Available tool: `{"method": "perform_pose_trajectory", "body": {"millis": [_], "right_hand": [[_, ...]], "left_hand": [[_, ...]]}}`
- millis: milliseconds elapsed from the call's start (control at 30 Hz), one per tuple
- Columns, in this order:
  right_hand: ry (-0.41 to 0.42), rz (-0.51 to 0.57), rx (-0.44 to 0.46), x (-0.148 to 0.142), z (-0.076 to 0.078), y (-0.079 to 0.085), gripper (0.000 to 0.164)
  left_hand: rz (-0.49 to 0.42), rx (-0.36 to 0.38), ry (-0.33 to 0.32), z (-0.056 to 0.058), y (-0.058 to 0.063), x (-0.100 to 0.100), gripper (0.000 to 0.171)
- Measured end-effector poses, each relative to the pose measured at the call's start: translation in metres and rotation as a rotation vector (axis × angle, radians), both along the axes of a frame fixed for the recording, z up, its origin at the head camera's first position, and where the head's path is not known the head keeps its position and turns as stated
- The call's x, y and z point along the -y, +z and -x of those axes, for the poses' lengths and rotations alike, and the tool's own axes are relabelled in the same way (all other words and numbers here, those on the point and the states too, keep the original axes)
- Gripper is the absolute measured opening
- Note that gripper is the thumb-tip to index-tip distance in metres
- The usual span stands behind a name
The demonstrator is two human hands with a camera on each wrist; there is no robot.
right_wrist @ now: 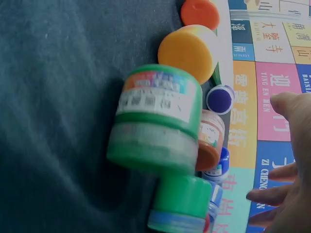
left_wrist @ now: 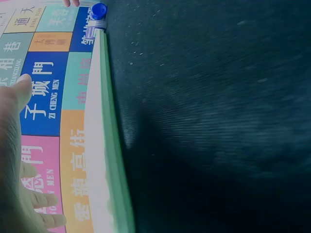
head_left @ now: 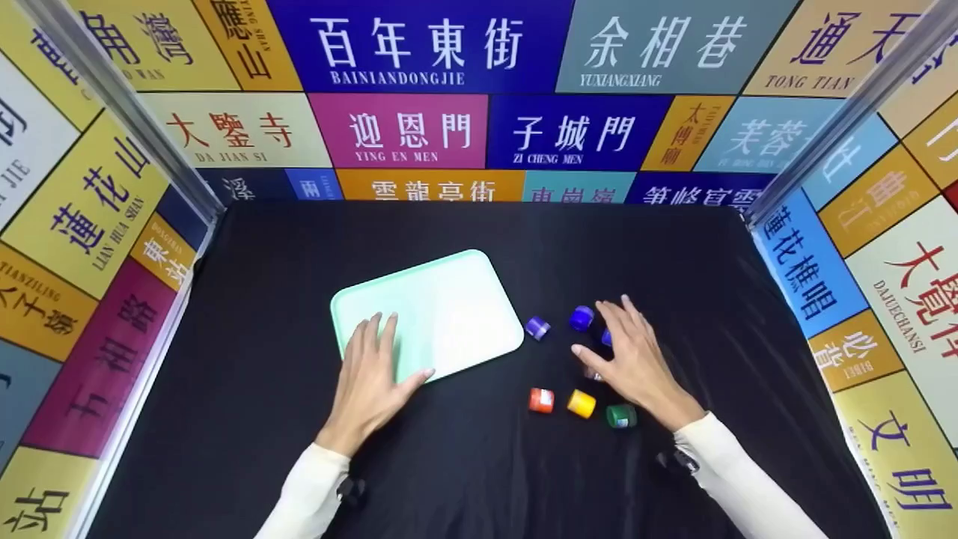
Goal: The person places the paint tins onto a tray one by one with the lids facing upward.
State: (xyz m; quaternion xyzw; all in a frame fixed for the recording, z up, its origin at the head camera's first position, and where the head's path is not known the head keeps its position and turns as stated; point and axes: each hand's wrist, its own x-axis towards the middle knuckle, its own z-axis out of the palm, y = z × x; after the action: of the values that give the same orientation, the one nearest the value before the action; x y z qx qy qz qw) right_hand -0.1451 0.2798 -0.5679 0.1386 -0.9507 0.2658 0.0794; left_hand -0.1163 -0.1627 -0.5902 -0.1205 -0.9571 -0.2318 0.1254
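Observation:
My left hand (head_left: 368,385) spreads over the near left part of a pale green and white tray (head_left: 479,314), fingers extended and nothing gripped. My right hand (head_left: 635,359) hovers with parted fingers above several small paint jars, holding none. A purple jar (head_left: 537,328) lies beside the tray's right corner, with a blue jar (head_left: 581,318) to its right. Another blue jar (head_left: 606,337) and a brownish one (head_left: 593,373) are partly hidden by the right hand. Nearer me sit red (head_left: 541,400), yellow (head_left: 581,404) and green (head_left: 621,416) jars. A second green jar (right_wrist: 180,201) shows in the right wrist view.
A black cloth (head_left: 464,464) covers the table. Panels printed with Chinese place names (head_left: 419,45) rise at the back and both sides. Metal posts (head_left: 831,112) stand at the back corners.

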Motion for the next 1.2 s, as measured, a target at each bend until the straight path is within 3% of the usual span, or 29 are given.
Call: {"method": "perform_pose_trajectory", "body": {"millis": [300,533,800,1200], "right_hand": [[0.037,0.129,-0.009,0.012,0.006,-0.011,0.075],[0.011,0.139,-0.021,0.017,0.009,-0.019,0.070],[0.083,0.198,-0.053,0.025,0.013,-0.027,0.065],[0.089,0.202,-0.078,0.036,0.021,-0.035,0.061]], "left_hand": [[-0.062,-0.041,0.050,-0.018,-0.009,0.013,0.107],[-0.125,-0.013,0.077,-0.027,-0.009,0.016,0.105],[-0.183,-0.019,0.123,-0.044,-0.013,0.023,0.104],[-0.241,0.040,0.189,-0.060,-0.028,0.036,0.100]]}}
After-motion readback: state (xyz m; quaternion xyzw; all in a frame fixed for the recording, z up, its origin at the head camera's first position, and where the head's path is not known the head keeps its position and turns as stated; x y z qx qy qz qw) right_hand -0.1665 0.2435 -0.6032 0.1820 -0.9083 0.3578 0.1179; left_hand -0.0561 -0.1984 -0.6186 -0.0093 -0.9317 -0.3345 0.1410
